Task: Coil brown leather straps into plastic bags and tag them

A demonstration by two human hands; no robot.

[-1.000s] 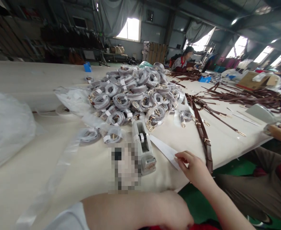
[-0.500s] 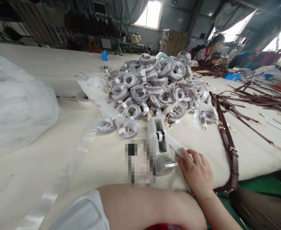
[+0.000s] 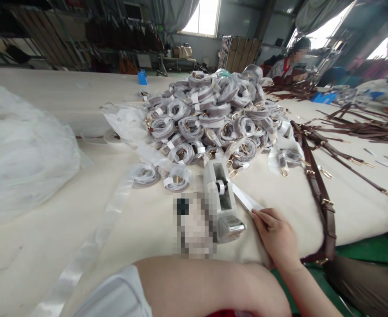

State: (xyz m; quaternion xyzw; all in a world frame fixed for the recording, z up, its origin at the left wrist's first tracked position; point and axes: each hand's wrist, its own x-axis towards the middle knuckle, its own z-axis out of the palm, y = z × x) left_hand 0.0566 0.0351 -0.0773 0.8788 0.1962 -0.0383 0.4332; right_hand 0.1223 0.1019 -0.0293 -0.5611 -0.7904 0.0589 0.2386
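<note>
My right hand [image 3: 276,235] is closed in a pinch on the near end of a narrow white strip [image 3: 243,196], which looks folded or doubled. The strip lies slanting beside a grey tape dispenser [image 3: 225,226] with a small roll in it. My left forearm crosses the bottom of the view, but the left hand itself is out of sight. Behind the dispenser rises a large pile of coiled straps [image 3: 210,119] in clear wrapping, with white bands and gold clips. Two wrapped coils [image 3: 176,177] lie apart at the pile's front left.
A pixelated object [image 3: 195,226] lies left of the dispenser. Brown leather straps [image 3: 317,189] with buckles hang over the table edge at right. A big clear plastic bag [image 3: 25,149] and a long clear strip [image 3: 94,237] are on the left. A person [image 3: 288,66] sits at the far right.
My right hand has moved slightly right and down, its fingertips now nearer the strip's near end. More of the strip shows. The view has shifted a little.
</note>
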